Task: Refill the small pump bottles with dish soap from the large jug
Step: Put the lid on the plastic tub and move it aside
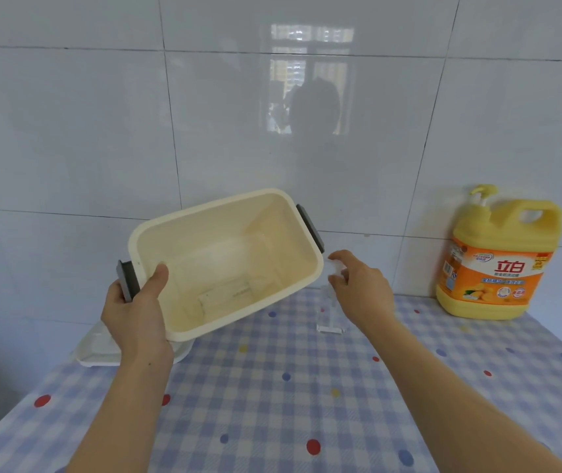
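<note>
A large yellow dish soap jug (495, 264) with a pump top and an orange label stands at the back right of the table, against the tiled wall. A small clear pump bottle (329, 312) stands upright on the checked cloth near the middle. My right hand (361, 288) pinches its pump top with curled fingers. My left hand (136, 312) grips the left end of an empty cream plastic box (293, 268) by its grey handle, thumb inside the rim. The box is lifted and tilted toward me, showing a bare inside.
A white lid (93, 351) lies flat under the box at the table's left edge. The blue checked tablecloth (272, 404) with coloured dots covers the table. White wall tiles rise right behind. The table's left edge drops off beside my left arm.
</note>
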